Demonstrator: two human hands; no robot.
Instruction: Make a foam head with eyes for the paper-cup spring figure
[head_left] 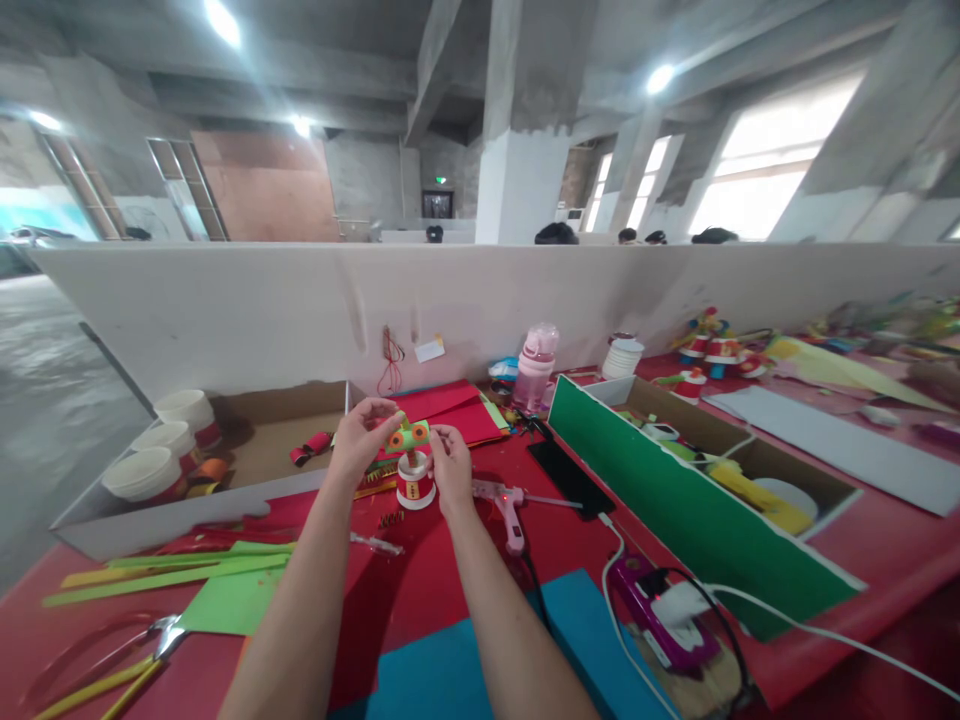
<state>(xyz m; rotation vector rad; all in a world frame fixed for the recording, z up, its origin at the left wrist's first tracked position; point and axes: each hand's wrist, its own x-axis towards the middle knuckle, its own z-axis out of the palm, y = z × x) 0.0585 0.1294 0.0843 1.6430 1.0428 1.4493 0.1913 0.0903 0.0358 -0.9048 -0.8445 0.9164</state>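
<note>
A small green paper piece (409,437) with two orange round eyes stands above an upturned red and white paper cup (415,487) on the red table. My left hand (365,435) pinches the green piece at its upper left. My right hand (452,462) is at its right end, thumb and fingers pressed together by the edge. A brown coiled strip lies between the green piece and the cup. To the right of the cup rests a pink glue gun (510,508) with a small red light.
A box with white cups (142,473) is at left, scissors (161,640) and green paper (229,600) at front left. At right are a green-sided box (675,510), black phone (570,478), purple power strip (664,615) and cables. A pink bottle (535,368) stands behind.
</note>
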